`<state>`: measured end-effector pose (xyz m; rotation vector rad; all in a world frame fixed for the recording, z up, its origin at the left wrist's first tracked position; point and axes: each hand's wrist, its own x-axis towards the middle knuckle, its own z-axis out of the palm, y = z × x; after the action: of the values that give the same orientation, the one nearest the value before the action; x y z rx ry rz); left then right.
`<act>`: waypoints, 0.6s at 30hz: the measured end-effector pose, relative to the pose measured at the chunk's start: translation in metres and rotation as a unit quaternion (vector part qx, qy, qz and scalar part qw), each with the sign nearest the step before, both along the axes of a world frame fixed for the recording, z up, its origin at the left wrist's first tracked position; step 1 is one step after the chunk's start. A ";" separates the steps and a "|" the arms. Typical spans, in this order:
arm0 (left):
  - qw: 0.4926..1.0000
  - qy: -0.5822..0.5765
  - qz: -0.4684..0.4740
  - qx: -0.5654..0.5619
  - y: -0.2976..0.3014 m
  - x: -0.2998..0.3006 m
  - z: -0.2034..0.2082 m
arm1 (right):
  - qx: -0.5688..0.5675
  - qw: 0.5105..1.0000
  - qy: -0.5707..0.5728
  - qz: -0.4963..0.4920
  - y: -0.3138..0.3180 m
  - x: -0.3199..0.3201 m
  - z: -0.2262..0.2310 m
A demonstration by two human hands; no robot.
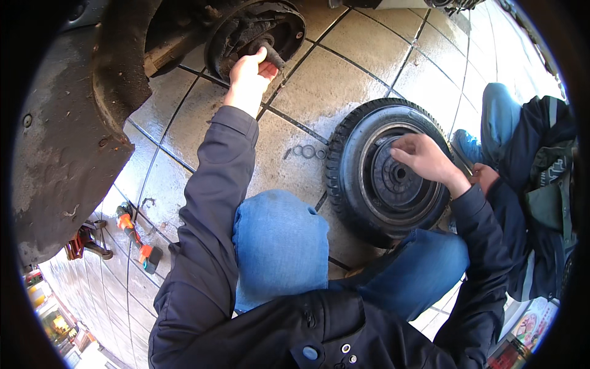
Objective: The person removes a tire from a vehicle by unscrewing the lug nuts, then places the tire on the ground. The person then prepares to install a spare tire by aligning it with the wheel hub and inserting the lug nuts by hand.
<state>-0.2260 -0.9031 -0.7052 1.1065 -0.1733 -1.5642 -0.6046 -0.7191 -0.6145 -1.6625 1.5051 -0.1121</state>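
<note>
On the tiled floor (362, 67), just beyond your right knee (418, 264), lies one wheel (344, 178), flat on its side. You have two hands in sight, one over the wheel and one well apart from it. Your right hand (421, 157) is above the wheel, its fingers bent and drawn narrow near the edge of one round dark drum (390, 187); whether they touch it or pinch anything small, you cannot tell. Your left hand (249, 77), up and to the left of the wheel, curls round one stubby shaft (275, 59), its thumb along the upper side.

Just left of the wheel you can count four loose parts in a row: three rings (308, 151) and one short pin-like piece (287, 153). Much farther left of the wheel, past your left sleeve (212, 184), you have one orange power tool (138, 241) and, beyond it, one red jack-like device (89, 241). To the right of the wheel is one other person (519, 154), with one hand showing close to your right wrist.

As for hollow things, you see two filled: the wheel's dished centre holds the drum, and, above and left of the wheel, one shallow round housing (295, 27) beside the vehicle body (67, 141) holds grimy parts (246, 34) round the shaft.
</note>
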 end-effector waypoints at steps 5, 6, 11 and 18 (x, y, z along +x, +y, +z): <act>0.999 0.032 -0.006 0.014 0.005 0.010 0.000 | -0.066 0.992 -0.026 0.106 -0.016 0.076 0.043; 0.999 0.034 -0.015 0.017 0.005 0.010 -0.001 | -0.066 0.991 -0.033 0.115 -0.015 0.086 0.047; 0.991 0.121 -0.046 -0.036 0.009 -0.002 -0.004 | 0.000 0.986 -0.011 0.165 0.005 0.093 0.021; 0.978 0.193 -0.051 -0.057 0.006 0.006 -0.012 | -0.009 0.977 -0.006 0.214 0.016 0.085 0.010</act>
<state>-0.2202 -0.8969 -0.7169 0.6975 -0.0565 -1.8071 -0.5200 -0.7032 -0.6044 -1.9583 1.1079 0.0975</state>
